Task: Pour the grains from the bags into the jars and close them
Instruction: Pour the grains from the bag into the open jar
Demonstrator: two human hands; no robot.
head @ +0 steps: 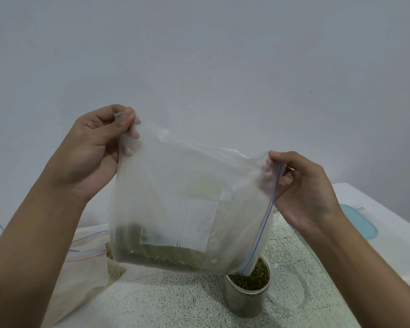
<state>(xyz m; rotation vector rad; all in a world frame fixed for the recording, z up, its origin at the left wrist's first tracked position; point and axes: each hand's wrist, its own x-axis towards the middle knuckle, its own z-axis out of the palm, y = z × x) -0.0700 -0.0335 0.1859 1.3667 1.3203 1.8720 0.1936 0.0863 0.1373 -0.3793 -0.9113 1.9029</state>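
Both hands, left (90, 147), right (301, 185), pinch bag (175, 185) corners; mouth seemingly over jar (246, 292).

- The left hand (92, 147) pinched the zip bag's (175, 197) upper corner.
- The right hand (303, 185) pinched its zipper edge.
- The bag's low corner dipped into the jar (246, 294) of green grains (258, 278).
- An empty bag (81, 275) lay left on the speckled table (163, 304).
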